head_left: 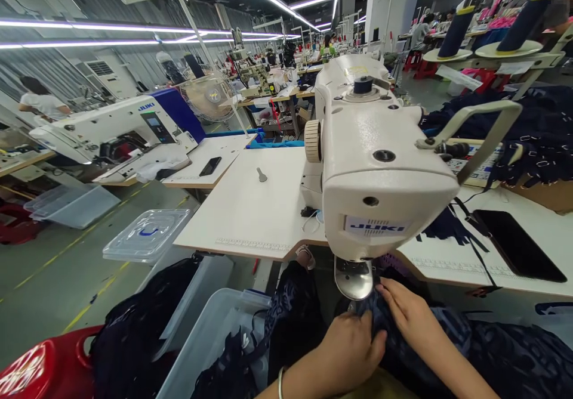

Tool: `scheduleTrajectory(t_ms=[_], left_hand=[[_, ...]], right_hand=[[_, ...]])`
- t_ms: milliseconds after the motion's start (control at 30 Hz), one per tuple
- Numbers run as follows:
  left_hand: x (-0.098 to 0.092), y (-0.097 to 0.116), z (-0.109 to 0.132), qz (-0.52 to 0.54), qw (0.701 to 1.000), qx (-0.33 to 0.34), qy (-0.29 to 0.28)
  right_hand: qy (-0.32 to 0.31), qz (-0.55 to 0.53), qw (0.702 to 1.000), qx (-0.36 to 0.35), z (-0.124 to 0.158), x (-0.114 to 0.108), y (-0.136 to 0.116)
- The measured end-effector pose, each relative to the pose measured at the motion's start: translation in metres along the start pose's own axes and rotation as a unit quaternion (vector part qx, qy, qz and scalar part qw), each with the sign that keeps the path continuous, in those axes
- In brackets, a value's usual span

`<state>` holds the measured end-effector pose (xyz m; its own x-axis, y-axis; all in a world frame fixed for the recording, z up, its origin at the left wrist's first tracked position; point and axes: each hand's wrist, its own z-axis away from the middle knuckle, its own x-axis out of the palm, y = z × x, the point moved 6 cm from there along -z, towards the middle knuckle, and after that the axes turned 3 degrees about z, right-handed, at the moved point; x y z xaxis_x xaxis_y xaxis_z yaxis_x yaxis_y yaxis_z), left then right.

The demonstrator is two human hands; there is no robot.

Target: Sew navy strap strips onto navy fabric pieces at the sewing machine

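A white sewing machine point(385, 184) marked JUKI stands in front of me, its head facing my lap. Below the head is a shiny metal guard point(354, 281); the needle area is hidden from me. Just under that guard, my left hand point(351, 342) is closed with its fingers curled on dark navy fabric point(456, 330). My right hand point(405, 309) pinches the same fabric to the right of the guard, fingertips close to the machine. The patterned cloth spreads over my lap toward the right.
A white table point(242, 202) holds a small metal piece point(261, 175). A phone point(519, 244) lies at right, near dark straps. Plastic bins point(215, 327) with dark garments stand at lower left, beside a red stool point(49, 366). Thread cones point(456, 32) rise at the right.
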<state>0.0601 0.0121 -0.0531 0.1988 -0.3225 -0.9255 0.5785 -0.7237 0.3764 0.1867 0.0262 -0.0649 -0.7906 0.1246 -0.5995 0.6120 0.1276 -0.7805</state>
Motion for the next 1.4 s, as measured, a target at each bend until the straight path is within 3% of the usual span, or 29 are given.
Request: scheduleTrajectory(t_ms=[100, 200, 367, 467, 567, 667, 700, 733, 800, 900, 1000, 1133, 1300, 1400], left_hand=[[-0.006, -0.005, -0.001, 0.031, 0.999, -0.022, 0.002], [0.000, -0.008, -0.002, 0.046, 0.998, -0.037, -0.006], [0.019, -0.014, -0.001, 0.062, 0.996, -0.066, -0.014], [0.011, -0.020, 0.004, 0.076, 0.994, -0.083, -0.002], [-0.016, -0.025, 0.012, 0.146, 0.986, -0.069, 0.042], [-0.045, -0.023, 0.019, 0.304, 0.951, 0.025, 0.056], [-0.052, -0.023, 0.020, 0.343, 0.937, 0.039, 0.049], [-0.058, -0.026, 0.021, 0.362, 0.931, 0.034, 0.044], [-0.070, -0.035, 0.020, 0.340, 0.937, -0.011, 0.079], [-0.095, -0.046, 0.020, 0.198, 0.953, -0.059, 0.223], [-0.105, -0.041, 0.020, 0.080, 0.946, -0.032, 0.312], [-0.097, -0.020, 0.021, -0.010, 0.961, 0.064, 0.269], [-0.092, -0.012, 0.022, -0.066, 0.971, 0.054, 0.225], [-0.090, -0.012, 0.020, -0.088, 0.969, 0.032, 0.230]], right_hand=[[-0.014, -0.045, 0.997, 0.062, -0.003, -0.004, -0.010], [-0.013, -0.070, 0.993, 0.095, -0.001, 0.004, -0.018], [0.026, 0.069, 0.997, -0.035, 0.005, 0.016, -0.020], [0.017, 0.174, 0.983, -0.057, 0.003, 0.011, -0.018], [-0.100, 0.159, 0.980, -0.067, 0.001, 0.005, -0.032], [-0.283, 0.075, 0.950, -0.110, 0.010, 0.003, -0.063], [-0.307, 0.059, 0.942, -0.124, 0.012, -0.001, -0.073], [-0.294, 0.051, 0.945, -0.132, 0.010, -0.006, -0.079], [-0.205, 0.053, 0.965, -0.155, 0.001, -0.020, -0.086], [-0.058, 0.113, 0.969, -0.212, -0.013, -0.032, -0.087], [0.007, 0.158, 0.965, -0.209, -0.023, -0.031, -0.079], [-0.010, 0.051, 0.992, -0.115, -0.025, -0.028, -0.062], [-0.036, -0.056, 0.996, 0.053, -0.027, -0.024, -0.035], [-0.041, -0.100, 0.991, 0.082, -0.033, -0.022, -0.028]])
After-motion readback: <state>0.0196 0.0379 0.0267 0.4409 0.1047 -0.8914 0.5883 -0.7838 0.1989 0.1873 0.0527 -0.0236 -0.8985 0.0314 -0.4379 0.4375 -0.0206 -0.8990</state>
